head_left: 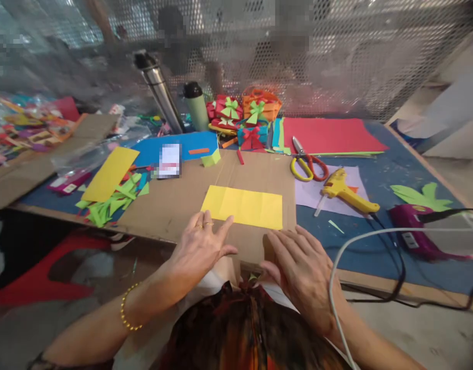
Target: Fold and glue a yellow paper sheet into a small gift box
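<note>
A creased yellow paper rectangle (pixel 246 206) lies flat on the brown cardboard sheet (pixel 163 205) in front of me. My left hand (pixel 205 239) rests at the paper's lower left edge, fingers spread and the thumb apart. Close by the lower right corner is my right hand (pixel 298 257), palm down with its fingers stretched out; I cannot tell whether it touches the paper. Neither hand grips anything. Beyond the paper, a small folded light-green piece (pixel 210 158) and a red strip (pixel 240 157) sit on the cardboard.
Right of the cardboard lie scissors (pixel 308 163) and a yellow glue gun (pixel 347 191) on lilac paper. A white cable (pixel 359 231) crosses over my right arm. Behind stand a steel flask (pixel 161 90), a green bottle (pixel 196 108) and small paper gift boxes (pixel 252 136). Green scraps (pixel 109 205) lie left.
</note>
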{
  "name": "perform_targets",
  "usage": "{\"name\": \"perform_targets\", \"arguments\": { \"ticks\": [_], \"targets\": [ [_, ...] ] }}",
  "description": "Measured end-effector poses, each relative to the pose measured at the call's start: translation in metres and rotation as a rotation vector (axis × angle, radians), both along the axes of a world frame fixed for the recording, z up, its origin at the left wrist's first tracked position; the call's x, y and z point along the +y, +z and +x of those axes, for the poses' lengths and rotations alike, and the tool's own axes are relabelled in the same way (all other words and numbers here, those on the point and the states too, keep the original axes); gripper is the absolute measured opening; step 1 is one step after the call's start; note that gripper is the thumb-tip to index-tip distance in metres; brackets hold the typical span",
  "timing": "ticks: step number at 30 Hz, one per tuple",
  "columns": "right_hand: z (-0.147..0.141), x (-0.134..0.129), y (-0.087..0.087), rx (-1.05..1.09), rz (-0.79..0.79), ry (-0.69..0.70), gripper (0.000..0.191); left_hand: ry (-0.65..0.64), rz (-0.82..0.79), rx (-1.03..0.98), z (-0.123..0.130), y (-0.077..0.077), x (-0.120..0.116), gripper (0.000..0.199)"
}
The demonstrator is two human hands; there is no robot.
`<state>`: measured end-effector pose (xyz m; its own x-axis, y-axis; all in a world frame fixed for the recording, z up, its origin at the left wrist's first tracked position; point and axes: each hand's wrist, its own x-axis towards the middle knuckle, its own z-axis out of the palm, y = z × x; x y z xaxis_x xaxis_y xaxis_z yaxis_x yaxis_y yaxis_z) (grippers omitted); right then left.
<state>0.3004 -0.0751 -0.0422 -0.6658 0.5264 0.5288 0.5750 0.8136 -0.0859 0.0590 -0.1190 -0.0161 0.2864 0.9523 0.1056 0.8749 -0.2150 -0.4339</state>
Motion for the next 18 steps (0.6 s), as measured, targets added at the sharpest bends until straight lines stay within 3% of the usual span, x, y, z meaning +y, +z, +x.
{"name": "perform_targets", "arguments": {
  "ticks": [3, 7, 12, 18],
  "targets": [
    [-0.023, 0.005, 0.009, -0.015, -0.023, 0.097, 0.048, 0.038, -0.026, -0.029, 0.002, 0.0, -0.001, 0.076],
    [-0.046, 0.005, 0.002, -0.108, -0.122, 0.199, 0.072, 0.035, -0.059, -0.062, 0.002, 0.001, -0.001, 0.072],
    [-0.036, -0.003, -0.011, -0.082, -0.096, 0.074, 0.059, 0.016, -0.03, -0.088, 0.002, 0.001, 0.0, 0.07],
    [-0.003, -0.014, -0.011, -0.099, -0.049, -0.141, 0.05, -0.012, -0.026, -0.061, 0.007, 0.005, 0.001, 0.069]
  ]
}}
